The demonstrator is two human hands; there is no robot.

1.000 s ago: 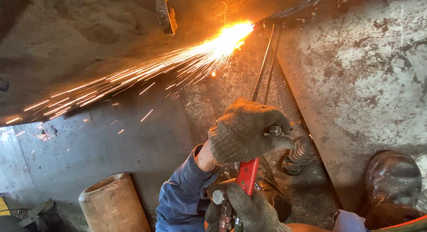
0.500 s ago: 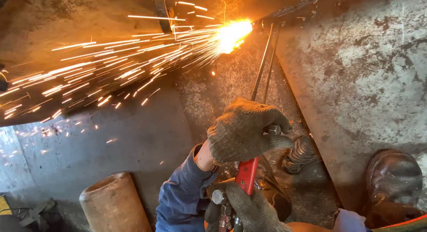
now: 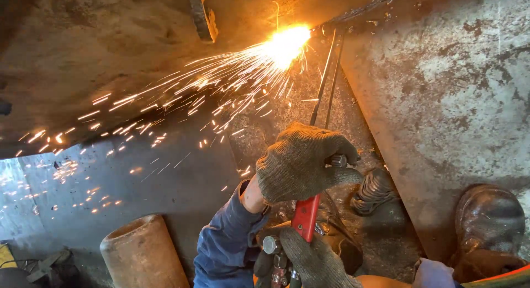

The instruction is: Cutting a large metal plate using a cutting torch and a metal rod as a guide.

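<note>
While the left gloved hand point(image 3: 302, 165) and right gloved hand point(image 3: 314, 260) clasp the red-handled cutting torch point(image 3: 306, 216), cutting proceeds; beyond it, the bright flame point(image 3: 287, 44) must advance steadily along the rusty steel plate point(image 3: 441, 89).

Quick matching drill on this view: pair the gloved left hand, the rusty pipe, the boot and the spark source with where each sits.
1 left hand
2 rusty pipe
3 boot
4 bright cutting point

a top centre, at the torch tip
b lower right, on the steel plate
c lower left, open end up
d centre, gripping the torch

Pairs: 1-d, 2-c, 3-b, 4-a
</note>
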